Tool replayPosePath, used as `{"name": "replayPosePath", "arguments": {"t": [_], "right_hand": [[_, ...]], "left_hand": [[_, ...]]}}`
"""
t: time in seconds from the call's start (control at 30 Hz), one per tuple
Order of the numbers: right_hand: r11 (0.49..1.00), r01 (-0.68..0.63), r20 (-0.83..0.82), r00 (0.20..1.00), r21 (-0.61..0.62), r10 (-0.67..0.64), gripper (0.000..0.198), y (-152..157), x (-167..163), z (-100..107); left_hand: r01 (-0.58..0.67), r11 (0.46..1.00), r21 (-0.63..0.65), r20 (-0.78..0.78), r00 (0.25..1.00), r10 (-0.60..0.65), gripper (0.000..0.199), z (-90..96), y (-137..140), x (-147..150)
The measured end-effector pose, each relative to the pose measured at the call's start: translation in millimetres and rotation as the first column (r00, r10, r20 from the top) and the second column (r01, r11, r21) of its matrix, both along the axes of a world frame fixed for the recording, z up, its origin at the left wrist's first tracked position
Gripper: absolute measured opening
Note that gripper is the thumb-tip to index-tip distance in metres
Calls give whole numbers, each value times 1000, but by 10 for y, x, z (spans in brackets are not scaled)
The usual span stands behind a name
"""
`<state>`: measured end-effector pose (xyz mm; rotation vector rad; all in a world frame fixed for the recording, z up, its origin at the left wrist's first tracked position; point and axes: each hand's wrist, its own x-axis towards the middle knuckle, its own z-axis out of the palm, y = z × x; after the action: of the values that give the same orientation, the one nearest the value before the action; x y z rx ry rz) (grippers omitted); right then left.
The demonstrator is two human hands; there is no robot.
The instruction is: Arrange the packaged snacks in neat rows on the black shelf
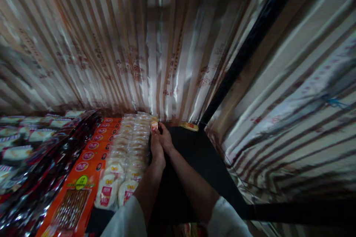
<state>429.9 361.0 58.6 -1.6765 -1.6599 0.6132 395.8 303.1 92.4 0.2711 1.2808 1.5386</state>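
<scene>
Both my arms reach forward over a black shelf surface [183,177]. My left hand [157,147] and my right hand [166,139] are together at the far end of the rows, with fingers closed around a small yellow-and-orange packet [154,121]. Its lower part is hidden by my fingers. Just left of my hands run two rows of clear-wrapped round pale cakes [119,166], overlapping one another; the nearest ones show red labels. The packet stands beside the far end of the right-hand row.
Orange packs [73,189] overlap in a row left of the cakes, then dark shiny packs [52,163] and white packs [18,152]. A single yellow packet [190,126] lies at the back corner by a slanting black pole [236,70]. Printed plastic sheeting [172,55] walls the back and right.
</scene>
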Motion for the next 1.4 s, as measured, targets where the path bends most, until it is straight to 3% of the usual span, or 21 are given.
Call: {"name": "replayPosePath", "arguments": {"t": [0.13,0.23,0.37,0.57,0.7,0.83,0.97,1.03,1.13,1.27,1.4], "right_hand": [[990,46,154,986,132,-67,43,-46,301,71],[979,101,333,930,178,-157,44,-49,686,177],[969,230,493,836,85,-241,45,-35,1145,308],[980,200,613,776,-18,-147,35,-97,1334,402],[973,213,588,799,-86,-123,30,-183,1292,480],[946,211,551,833,-244,-44,35,-315,1221,536],[936,203,498,866,-289,-34,48,-540,1091,520],[932,159,456,890,-326,7,55,-671,1018,504],[913,75,387,917,-402,95,43,-841,925,495],[925,47,303,950,-378,76,34,-951,843,506],[951,-21,98,994,-307,53,21,-935,748,469]], "left_hand": [[27,1000,-15,-3,1000,-27,31,48,-61,23],[23,998,-58,-21,999,-24,30,70,-110,58],[58,995,-77,-40,997,-61,32,52,-179,139],[127,988,-85,-71,989,-133,33,31,-292,248],[166,974,-155,-59,982,-177,32,56,-361,292],[228,957,-178,-35,971,-238,33,82,-459,335],[265,950,-167,14,964,-266,34,79,-583,364],[278,947,-158,39,960,-276,33,70,-644,367],[298,941,-159,65,954,-291,31,57,-719,353],[282,952,-118,59,959,-276,28,55,-762,299],[223,974,-42,-46,973,-225,27,107,-737,201]]}}
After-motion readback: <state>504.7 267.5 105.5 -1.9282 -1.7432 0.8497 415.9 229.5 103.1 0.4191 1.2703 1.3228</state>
